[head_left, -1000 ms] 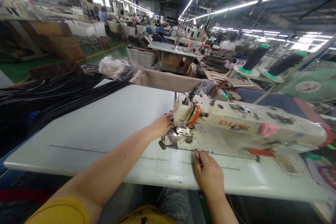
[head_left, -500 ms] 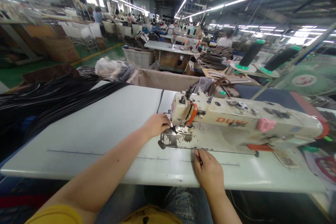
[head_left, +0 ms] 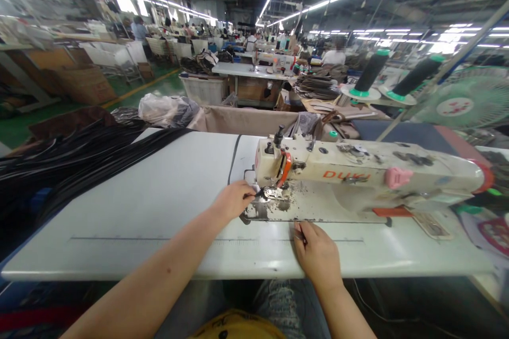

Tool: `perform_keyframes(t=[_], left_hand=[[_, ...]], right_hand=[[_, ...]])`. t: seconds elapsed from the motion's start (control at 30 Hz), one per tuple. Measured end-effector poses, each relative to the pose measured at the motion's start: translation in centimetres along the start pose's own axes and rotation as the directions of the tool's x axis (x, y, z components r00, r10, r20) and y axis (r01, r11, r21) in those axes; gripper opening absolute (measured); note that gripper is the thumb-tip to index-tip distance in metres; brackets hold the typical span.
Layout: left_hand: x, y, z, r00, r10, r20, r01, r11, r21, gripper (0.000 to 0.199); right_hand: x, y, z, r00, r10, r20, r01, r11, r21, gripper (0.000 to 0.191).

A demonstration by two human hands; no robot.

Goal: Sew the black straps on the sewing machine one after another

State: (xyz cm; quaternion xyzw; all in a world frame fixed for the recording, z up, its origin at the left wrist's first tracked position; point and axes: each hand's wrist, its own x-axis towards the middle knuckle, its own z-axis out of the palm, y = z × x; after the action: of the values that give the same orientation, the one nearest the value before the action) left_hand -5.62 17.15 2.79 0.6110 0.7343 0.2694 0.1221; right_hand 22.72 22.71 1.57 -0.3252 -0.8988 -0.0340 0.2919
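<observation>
My left hand (head_left: 233,201) is closed in a pinch at the left side of the sewing machine (head_left: 358,172), close by its presser foot (head_left: 273,193). A short dark end, seemingly of a narrow black strip (head_left: 234,156), shows between my fingertips and the foot. Behind the hand, that strip curves back over the white table (head_left: 170,185). My right hand (head_left: 319,251) rests on the table in front of the machine bed, its fingers curled closed. Something small and dark shows within them, too little to name.
A pile of long black strips (head_left: 91,169) lies over the table's left end. Behind the table stands a fabric-lined bin (head_left: 250,119). Two black thread cones (head_left: 371,74) and a fan (head_left: 457,103) are at right. A ruler line (head_left: 131,239) marks the table's front.
My left hand has drawn slightly left and toward me from the presser foot, and the dark end now shows at its fingertips. My right hand stays in place. The view has shifted slightly.
</observation>
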Motion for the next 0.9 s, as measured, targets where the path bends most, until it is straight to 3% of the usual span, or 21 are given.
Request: perform_keyframes(t=[0.33,0.63,0.9], left_hand=[[-1.5,2.6,0.5,0.99,-0.141,0.002,0.141,0.99,-0.007,0.017],[-2.3,6.2,2.7,0.972,-0.236,0.016,0.235,0.971,0.039,0.015],[-2.9,6.8,2.8,0.976,-0.207,0.074,0.194,0.969,0.151,0.032]], right_hand=[[0.0,-0.1,0.0,1.0,-0.005,-0.004,0.005,1.0,-0.002,0.032],[0.1,-0.3,0.0,1.0,0.019,0.024,-0.019,1.0,-0.001,0.029],[-0.1,-0.3,-0.1,1.0,0.02,0.022,-0.021,1.0,0.017,0.024]])
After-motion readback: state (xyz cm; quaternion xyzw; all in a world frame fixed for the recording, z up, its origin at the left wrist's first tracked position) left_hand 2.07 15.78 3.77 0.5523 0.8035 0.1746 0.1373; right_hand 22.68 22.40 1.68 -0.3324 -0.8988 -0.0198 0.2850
